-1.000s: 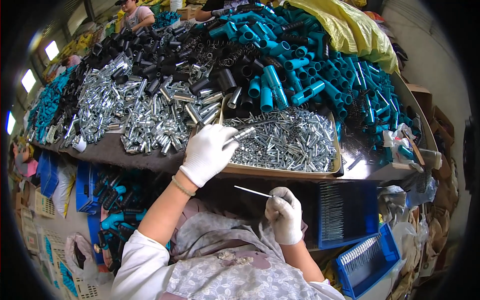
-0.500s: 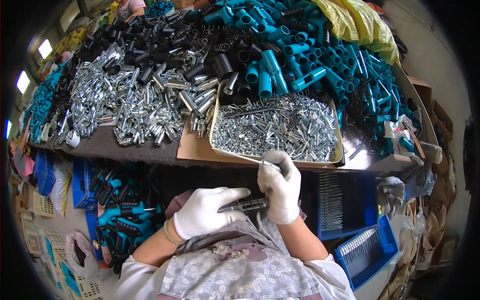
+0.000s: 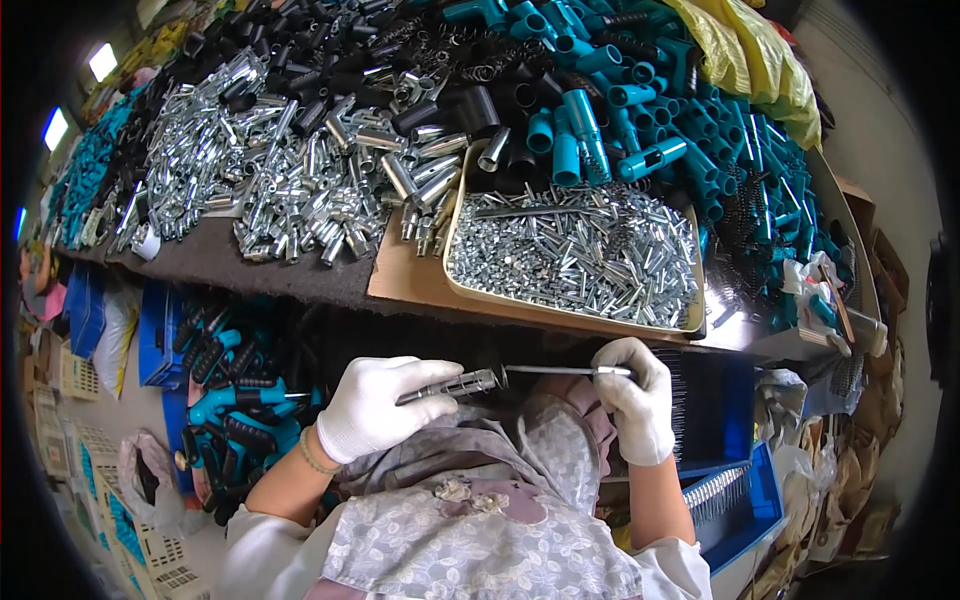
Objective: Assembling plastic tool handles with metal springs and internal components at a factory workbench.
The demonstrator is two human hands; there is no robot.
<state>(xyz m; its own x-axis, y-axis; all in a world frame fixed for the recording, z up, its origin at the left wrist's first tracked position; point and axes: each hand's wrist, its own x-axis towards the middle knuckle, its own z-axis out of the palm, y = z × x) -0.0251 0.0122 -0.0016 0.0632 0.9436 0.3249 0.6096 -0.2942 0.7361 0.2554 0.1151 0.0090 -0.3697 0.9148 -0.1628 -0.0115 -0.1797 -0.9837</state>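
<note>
Your left hand (image 3: 372, 408) fingers wrapped round slotted metal sleeve (image 3: 452, 385), held over lap below desk (image 3: 290, 268) edge. Right hand (image 3: 640, 400) fingers pinching thin steel rod (image 3: 560, 370), tip at sleeve mouth, not visibly seated. Insertion looks barely begun; tray (image 3: 690, 325) of small metal parts piled high.

Both hands wore white gloves and were held low, in front of the person's body, below the table edge (image 3: 300, 275). The left hand (image 3: 375, 405) gripped a small metal sleeve (image 3: 450, 385), lying almost level. The right hand (image 3: 635, 400) pinched a thin rod (image 3: 555, 371), and the rod's tip met the sleeve's open end. Above them a tray (image 3: 455, 285) stood on the table, full of small shiny pins. Left of the tray lay heaps of metal tubes (image 3: 300, 190). Behind it lay black tubes (image 3: 300, 70) and teal tubes (image 3: 640, 110). A blue bin (image 3: 745, 500) stood beside the right forearm.
</note>
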